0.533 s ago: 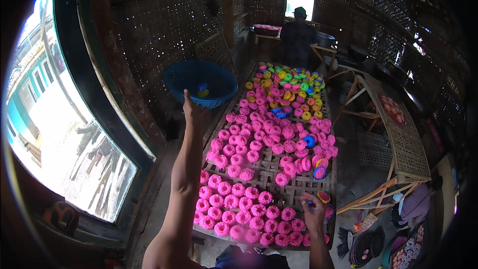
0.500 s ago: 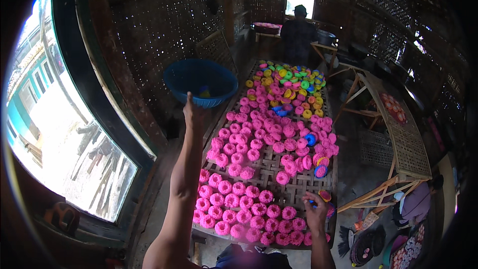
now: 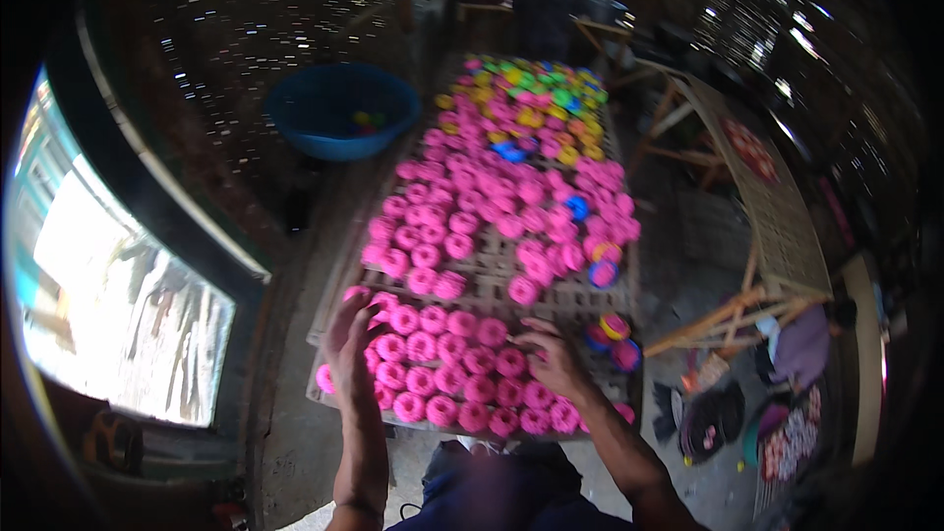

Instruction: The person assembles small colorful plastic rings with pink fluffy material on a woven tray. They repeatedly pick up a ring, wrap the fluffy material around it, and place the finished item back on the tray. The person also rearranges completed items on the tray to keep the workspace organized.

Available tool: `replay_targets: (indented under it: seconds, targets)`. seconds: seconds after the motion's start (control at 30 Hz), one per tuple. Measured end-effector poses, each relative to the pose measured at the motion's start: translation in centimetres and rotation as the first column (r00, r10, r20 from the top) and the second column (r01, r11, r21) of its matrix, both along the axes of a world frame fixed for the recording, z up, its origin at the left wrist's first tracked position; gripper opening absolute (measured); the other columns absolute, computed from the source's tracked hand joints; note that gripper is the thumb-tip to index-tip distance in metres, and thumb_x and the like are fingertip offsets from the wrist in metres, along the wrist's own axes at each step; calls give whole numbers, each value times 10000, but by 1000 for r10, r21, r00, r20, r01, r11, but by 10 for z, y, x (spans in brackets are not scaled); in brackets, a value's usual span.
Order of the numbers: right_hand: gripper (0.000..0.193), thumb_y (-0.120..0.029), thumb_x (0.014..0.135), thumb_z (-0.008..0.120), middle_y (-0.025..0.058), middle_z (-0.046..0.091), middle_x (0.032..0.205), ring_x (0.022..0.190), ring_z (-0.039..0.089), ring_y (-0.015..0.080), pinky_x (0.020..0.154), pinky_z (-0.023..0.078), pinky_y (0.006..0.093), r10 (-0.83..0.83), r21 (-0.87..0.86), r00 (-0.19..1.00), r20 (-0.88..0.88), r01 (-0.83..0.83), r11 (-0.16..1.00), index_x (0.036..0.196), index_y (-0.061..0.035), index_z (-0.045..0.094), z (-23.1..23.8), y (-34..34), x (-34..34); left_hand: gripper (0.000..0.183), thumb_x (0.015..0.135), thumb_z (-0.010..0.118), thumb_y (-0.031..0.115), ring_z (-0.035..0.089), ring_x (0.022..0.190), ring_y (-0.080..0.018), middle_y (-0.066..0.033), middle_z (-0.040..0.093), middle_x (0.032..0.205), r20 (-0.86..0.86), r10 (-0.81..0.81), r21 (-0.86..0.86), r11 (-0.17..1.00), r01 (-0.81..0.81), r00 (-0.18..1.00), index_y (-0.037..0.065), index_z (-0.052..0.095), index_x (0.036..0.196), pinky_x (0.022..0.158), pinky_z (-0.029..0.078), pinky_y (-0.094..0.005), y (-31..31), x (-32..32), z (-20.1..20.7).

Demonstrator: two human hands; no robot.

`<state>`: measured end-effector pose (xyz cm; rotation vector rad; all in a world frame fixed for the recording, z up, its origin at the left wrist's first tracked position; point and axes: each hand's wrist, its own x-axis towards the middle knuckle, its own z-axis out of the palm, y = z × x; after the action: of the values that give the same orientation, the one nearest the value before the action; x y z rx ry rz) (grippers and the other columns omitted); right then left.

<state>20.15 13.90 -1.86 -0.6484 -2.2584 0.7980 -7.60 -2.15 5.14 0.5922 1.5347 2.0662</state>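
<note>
Across a woven lattice table (image 3: 482, 282), rows of pink crinkled rings (image 3: 450, 348) lie toward six o'clock. At eight, the left hand (image 3: 350, 342) curves beside them, its grip unclear; at five, the right hand (image 3: 559, 362) is released, fingers spread.

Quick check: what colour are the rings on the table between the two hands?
Bright pink rings; seen best in the head view.
</note>
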Motion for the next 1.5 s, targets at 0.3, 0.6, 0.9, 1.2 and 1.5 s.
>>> replay_targets:
  seconds: [0.3,0.6,0.9,1.2,1.5]
  targets:
    - [228,-65,765,787,64,702,1060,1072,628,275,969,464,428,-128,174,975,180,97,980,981,-116,732,19,-20,23,341,950,714,66,672,1057,-197,-118,710,1166,9,-30,-46,998,31,999,-34,653,1270,906,559,-344,-2,112,-7]
    - [438,-71,809,780,127,684,1220,1141,628,344,1021,490,433,-293,131,955,53,284,950,1232,-77,665,22,46,144,549,885,784,105,644,1204,-217,-143,675,1326,-375,-386,-307,910,280,843,-5,596,1388,985,521,-363,58,223,-16]
    - [476,-145,874,753,164,663,1298,1217,607,357,1049,488,428,-158,-61,983,94,164,984,1328,-71,630,-5,71,193,779,813,832,233,644,1204,-394,-236,634,1357,-775,-459,-536,841,-67,434,21,488,1479,1006,524,-443,143,269,-79]
    - [383,-85,888,700,188,692,1234,1137,672,328,992,528,407,61,-132,995,74,-50,990,1262,-9,672,-24,118,148,757,797,854,288,671,1177,-306,-189,669,1287,-459,-496,-535,817,216,737,13,530,1424,969,549,-414,163,266,-72]
    - [358,-124,1037,607,91,685,1240,1086,663,148,938,544,306,51,-674,942,-333,-275,686,1338,70,606,-24,127,133,655,880,716,243,646,1138,-222,-126,661,1247,22,-231,-50,972,232,973,-1,506,1450,996,509,-377,170,269,-72]
